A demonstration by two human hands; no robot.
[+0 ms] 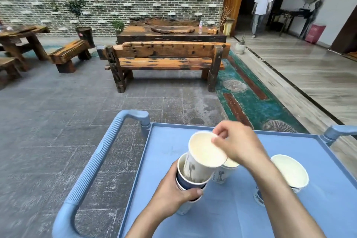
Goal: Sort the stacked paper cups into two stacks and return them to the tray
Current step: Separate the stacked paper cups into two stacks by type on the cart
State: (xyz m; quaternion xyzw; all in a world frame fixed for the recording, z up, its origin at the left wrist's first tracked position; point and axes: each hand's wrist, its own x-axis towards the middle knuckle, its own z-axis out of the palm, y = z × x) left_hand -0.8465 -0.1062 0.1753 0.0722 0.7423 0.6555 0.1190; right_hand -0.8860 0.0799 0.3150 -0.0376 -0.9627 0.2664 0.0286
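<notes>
My left hand (pixel 173 192) grips a nested stack of paper cups (pixel 186 180) whose outermost visible cup is dark blue. My right hand (pixel 238 144) pinches the rim of a white printed cup (pixel 201 158), which is tilted and sits partly inside the top of that stack. Behind it a single white cup with blue print (pixel 222 173) stands on the blue tray (pixel 170 141). To the right a second stack of white cups (pixel 289 174) stands on the tray, partly hidden by my right forearm.
The tray is the top of a blue cart with a ribbed handle (pixel 92 164) on the left and another handle (pixel 338 131) at the right. A wooden bench (pixel 166 60) stands ahead on the stone floor. A person (pixel 261 9) walks in the far doorway.
</notes>
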